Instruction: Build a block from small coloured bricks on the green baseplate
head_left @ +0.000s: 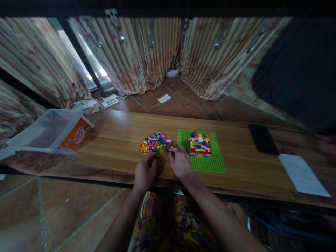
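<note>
A loose heap of small, many-coloured toy building bricks lies on the wooden tabletop. At its near edge is my left hand, the fingers curled in and the thumb close to them; what they hold, if anything, is too small to make out. My right hand reaches to the heap's right side with bent fingertips close together among the bricks, and its grip is hidden. Just beyond that hand, a block-shaped build of stacked bricks stands on a green studded baseplate.
A clear plastic tub with an orange label sits at the table's left end. To the right lie a dark phone-like slab and a white sheet. Striped curtains hang behind the table; papers lie on the tiled floor.
</note>
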Tool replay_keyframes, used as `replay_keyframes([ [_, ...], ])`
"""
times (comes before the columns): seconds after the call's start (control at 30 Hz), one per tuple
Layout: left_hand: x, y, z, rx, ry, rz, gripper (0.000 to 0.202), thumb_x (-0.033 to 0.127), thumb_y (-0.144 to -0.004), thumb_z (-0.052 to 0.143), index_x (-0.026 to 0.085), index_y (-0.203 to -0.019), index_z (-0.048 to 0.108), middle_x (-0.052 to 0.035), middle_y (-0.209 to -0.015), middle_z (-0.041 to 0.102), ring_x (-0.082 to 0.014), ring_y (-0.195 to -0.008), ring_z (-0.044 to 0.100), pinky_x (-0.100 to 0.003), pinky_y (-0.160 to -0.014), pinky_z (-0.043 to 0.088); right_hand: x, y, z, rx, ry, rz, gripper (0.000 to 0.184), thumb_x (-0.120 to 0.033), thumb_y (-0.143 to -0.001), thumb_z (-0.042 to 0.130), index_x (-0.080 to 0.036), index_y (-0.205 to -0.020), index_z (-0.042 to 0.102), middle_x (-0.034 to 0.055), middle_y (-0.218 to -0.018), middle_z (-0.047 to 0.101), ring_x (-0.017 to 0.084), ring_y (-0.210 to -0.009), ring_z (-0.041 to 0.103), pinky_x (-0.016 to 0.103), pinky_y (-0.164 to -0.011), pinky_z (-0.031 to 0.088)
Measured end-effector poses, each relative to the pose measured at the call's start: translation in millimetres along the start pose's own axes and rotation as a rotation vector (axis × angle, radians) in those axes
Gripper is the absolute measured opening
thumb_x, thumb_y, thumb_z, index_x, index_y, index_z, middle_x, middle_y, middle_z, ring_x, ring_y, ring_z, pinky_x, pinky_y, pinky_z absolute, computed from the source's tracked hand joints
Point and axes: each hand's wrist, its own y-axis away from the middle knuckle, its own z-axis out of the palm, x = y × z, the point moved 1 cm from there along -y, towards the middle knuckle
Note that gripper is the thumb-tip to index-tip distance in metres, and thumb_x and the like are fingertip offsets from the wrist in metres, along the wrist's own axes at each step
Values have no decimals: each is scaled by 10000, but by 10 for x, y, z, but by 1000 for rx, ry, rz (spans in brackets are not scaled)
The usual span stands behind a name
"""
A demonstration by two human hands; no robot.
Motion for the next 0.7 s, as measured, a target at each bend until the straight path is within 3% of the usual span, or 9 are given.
replay_keyframes([
  [0.43, -1, 22, 3, -3, -107, 51, 313, 280, -859, 541, 205, -1145, 644, -16, -852, 720, -140, -725, 659, -244, -700, 506, -46, -53, 36, -8, -161, 30, 45, -238, -821, 646, -236, -842, 686, 34, -923, 706, 189, -810, 654, 301, -719, 475],
  [0.7, -12, 21, -19, -9, -118, 111, 318, 286, -853, 534, 208, -1134, 662, -24, -870, 719, -156, -747, 667, -264, -733, 521, -26, -19, -8, 16, -370, 7, 81, -275, -844, 618, -227, -820, 679, 27, -859, 720, 180, -770, 657, 303, -752, 493],
])
